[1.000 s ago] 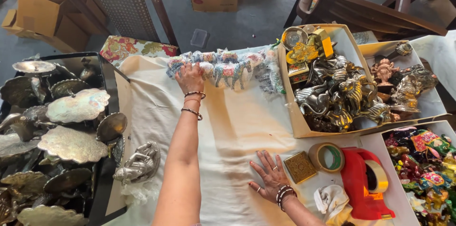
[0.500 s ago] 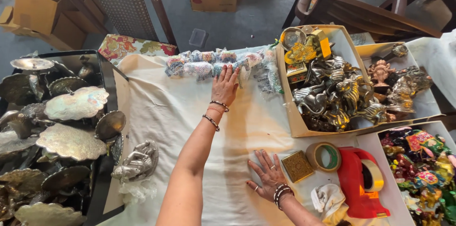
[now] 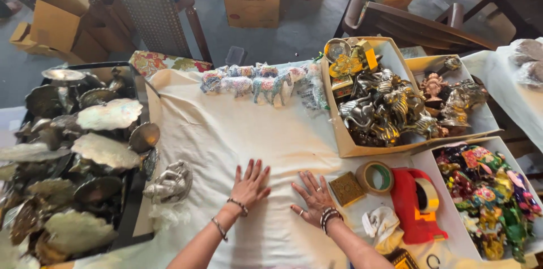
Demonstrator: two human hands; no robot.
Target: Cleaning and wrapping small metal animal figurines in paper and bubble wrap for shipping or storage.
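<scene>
Both my hands lie flat, palms down and fingers spread, on a cream cloth (image 3: 283,139) that covers the table. My left hand (image 3: 250,183) rests near the middle of the cloth, with bracelets on its wrist. My right hand (image 3: 312,195) lies just to its right, also with bracelets, close to a small gold square box (image 3: 347,188). Neither hand holds anything. A row of painted animal figurines (image 3: 260,82) stands along the far edge of the cloth.
A dark tray of shell-shaped metal dishes (image 3: 79,150) fills the left side, with a silver figurine (image 3: 169,183) beside it. At right are a cardboard box of brass figurines (image 3: 390,105), a tape roll (image 3: 378,177), a red tape dispenser (image 3: 416,204) and a box of colourful toys (image 3: 492,195). Chairs and cartons stand beyond.
My left hand has drawn back from the painted figurines at the far edge and now lies flat next to my right hand. The right hand has stayed in place.
</scene>
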